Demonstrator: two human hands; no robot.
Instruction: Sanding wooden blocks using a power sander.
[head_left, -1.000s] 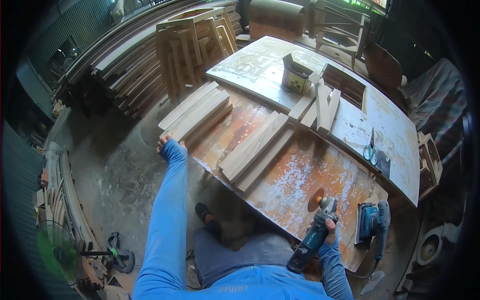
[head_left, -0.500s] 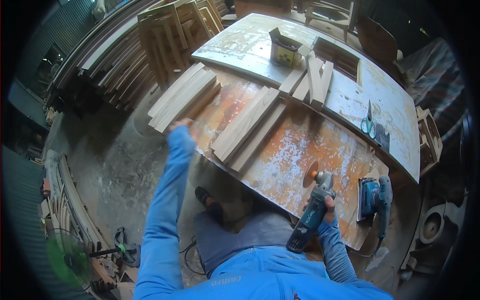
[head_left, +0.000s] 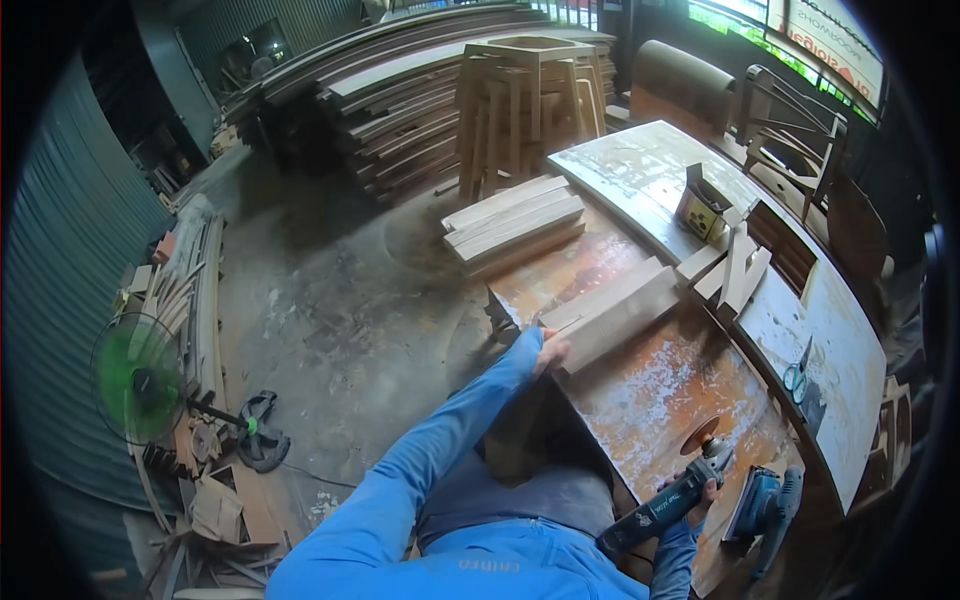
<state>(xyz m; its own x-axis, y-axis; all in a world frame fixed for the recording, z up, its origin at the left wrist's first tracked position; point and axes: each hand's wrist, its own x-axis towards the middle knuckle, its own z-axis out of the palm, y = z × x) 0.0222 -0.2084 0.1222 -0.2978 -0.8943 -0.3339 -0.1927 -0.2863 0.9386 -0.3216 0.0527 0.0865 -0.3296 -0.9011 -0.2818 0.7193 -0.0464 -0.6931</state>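
Note:
My left hand (head_left: 553, 352) is closed on the near end of a pale wooden board (head_left: 622, 318), one of the pieces lying across the middle of the orange, paint-worn worktable (head_left: 655, 395). The board looks slightly blurred and turned on its side. In my right hand (head_left: 706, 498) is an angle grinder (head_left: 652, 515), its body angled back toward my waist. The grinder's round orange-brown disc (head_left: 700, 433) faces the tabletop; whether it touches cannot be told. Most of the right-hand fingers are hidden behind the tool.
More boards (head_left: 515, 228) lie at the table's far left corner. A sander (head_left: 758, 508) is right of the grinder. On the raised white panel (head_left: 850, 410) are scissors (head_left: 796, 378), a small box (head_left: 704, 208) and wood offcuts (head_left: 738, 270). A green fan (head_left: 140, 378) stands at left.
My left hand has moved from beside the far-left boards to the middle board and taken hold of its end. The view has swung left; the grinder stays in my right hand.

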